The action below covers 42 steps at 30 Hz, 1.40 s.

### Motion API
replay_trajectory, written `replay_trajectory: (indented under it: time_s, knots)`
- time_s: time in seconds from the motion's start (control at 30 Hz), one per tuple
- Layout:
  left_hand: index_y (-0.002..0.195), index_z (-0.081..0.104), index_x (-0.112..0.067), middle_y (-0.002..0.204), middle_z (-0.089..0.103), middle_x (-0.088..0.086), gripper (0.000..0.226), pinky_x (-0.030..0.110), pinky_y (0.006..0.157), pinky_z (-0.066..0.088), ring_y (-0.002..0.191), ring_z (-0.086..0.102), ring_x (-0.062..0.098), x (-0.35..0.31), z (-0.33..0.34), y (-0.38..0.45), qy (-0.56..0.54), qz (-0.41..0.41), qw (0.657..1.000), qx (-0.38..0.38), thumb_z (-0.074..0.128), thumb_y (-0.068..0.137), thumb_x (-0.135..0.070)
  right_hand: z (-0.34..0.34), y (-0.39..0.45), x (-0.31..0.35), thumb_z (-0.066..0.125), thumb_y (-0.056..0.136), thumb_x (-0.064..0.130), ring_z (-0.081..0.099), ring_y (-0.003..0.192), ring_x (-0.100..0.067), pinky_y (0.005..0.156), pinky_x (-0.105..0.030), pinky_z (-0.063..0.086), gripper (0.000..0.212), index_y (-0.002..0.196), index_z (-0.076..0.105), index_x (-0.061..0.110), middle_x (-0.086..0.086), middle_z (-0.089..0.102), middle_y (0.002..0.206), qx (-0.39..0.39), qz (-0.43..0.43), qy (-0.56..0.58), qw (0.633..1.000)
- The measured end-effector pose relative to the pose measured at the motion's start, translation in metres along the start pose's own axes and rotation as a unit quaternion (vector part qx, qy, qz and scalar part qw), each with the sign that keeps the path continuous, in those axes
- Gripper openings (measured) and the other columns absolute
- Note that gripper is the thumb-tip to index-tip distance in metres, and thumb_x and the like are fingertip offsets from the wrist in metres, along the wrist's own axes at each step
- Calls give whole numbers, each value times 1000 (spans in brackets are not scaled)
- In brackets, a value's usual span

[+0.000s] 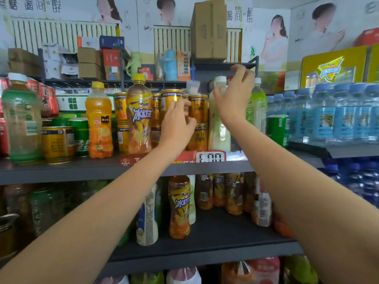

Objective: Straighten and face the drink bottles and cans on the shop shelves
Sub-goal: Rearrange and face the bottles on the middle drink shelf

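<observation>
Gold cans [198,108] stand stacked two high in the middle of the upper shelf [82,171]. My left hand [177,121] reaches among them, its fingers curled round a gold can [171,97] in the top row. To the right, my right hand [235,95] is raised at a pale milky bottle [218,128] with a white cap; the fingers curl near its neck, though whether they grip it is unclear. A green tea bottle [257,107] stands just right of that hand. An iced tea bottle [139,115] and an orange juice bottle [99,121] stand left of the cans.
Green cans [81,136], a gold can [57,144] and a large green-labelled bottle [21,119] fill the shelf's left. Blue water bottles [328,115] line a shelf at right. More tea bottles [179,206] stand on the lower shelf. Cardboard boxes [209,29] sit above.
</observation>
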State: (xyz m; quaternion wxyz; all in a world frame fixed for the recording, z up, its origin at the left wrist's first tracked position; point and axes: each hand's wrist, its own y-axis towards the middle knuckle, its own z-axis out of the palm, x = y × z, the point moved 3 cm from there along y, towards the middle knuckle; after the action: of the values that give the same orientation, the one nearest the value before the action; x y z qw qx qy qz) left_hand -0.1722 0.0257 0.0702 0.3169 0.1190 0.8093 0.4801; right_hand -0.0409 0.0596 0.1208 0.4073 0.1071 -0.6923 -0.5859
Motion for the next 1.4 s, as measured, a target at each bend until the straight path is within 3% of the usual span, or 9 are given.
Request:
replay_trajectory:
  time_s: [0.17, 0.3, 0.5, 0.67, 0.77, 0.93, 1.03, 1.2, 1.4]
  knots:
    - [125, 45, -11, 129, 49, 3, 38, 26, 93, 45, 114, 52, 16, -25, 41, 0, -58, -43, 997, -9, 57, 89, -13, -36, 25, -64, 66, 84, 26, 29, 133, -31, 107, -37, 28, 73, 142, 27, 6, -17, 25, 146, 21, 141, -81, 986]
    - [121, 44, -11, 127, 48, 4, 41, 27, 91, 43, 115, 50, 17, -37, 70, 5, -46, -75, 995, -35, 63, 86, -16, -41, 22, -117, 69, 83, 31, 33, 135, -32, 106, -37, 34, 89, 146, 13, 2, -18, 28, 148, 153, 263, -10, 952]
    - [121, 43, -12, 126, 43, 5, 42, 24, 88, 37, 115, 45, 19, -40, 94, 2, 28, -106, 991, -74, 63, 85, -20, -28, 9, -149, 73, 79, 30, 46, 125, -31, 99, -38, 42, 83, 139, 24, 1, -16, 45, 137, 305, 247, 19, 919]
    - [123, 40, -10, 129, 40, 8, 45, 20, 84, 40, 113, 49, 21, -37, 99, -1, 19, -138, 988, -66, 63, 85, -19, -21, 7, -154, 79, 73, 21, 53, 116, -32, 97, -40, 46, 74, 129, 34, 3, -15, 52, 127, 291, 264, 43, 919]
    - [124, 39, -9, 125, 44, 6, 45, 21, 74, 51, 98, 58, 17, -39, 92, -1, -29, -128, 991, -41, 63, 86, -15, -21, 8, -148, 80, 71, 24, 49, 118, -33, 99, -44, 43, 73, 126, 36, 4, -15, 48, 129, 202, 226, 54, 951]
    - [128, 37, -10, 119, 48, 2, 42, 12, 66, 44, 87, 54, 6, -52, 62, -5, -76, -118, 986, -86, 56, 91, -20, -39, 16, -83, 75, 73, 36, 38, 123, -29, 103, -34, 31, 85, 136, 29, 2, -15, 38, 132, 74, 100, 147, 981]
    - [132, 35, -8, 126, 47, 7, 47, 24, 82, 48, 100, 55, 13, -56, 33, -14, -98, -105, 980, -135, 55, 91, -18, -39, 14, -24, 70, 75, 39, 34, 128, -30, 105, -37, 31, 88, 140, 25, 2, -16, 34, 138, 103, 30, 167, 980]
    - [144, 21, -10, 147, 34, 9, 79, 35, 113, 31, 134, 36, 17, -67, -8, -31, -128, -66, 983, -111, 61, 77, -25, -45, -16, 53, 69, 70, 40, 39, 122, -31, 100, -40, 35, 76, 130, 37, 6, -14, 40, 131, 88, -61, 122, 987]
    - [140, 25, -6, 123, 54, 3, 84, 8, 87, 43, 115, 54, 14, -41, -76, -50, -113, -80, 987, -77, 74, 72, -10, -30, -57, 97, 73, 69, 43, 43, 120, -29, 99, -37, 40, 87, 134, 33, 3, -17, 41, 130, 241, -68, 184, 951]
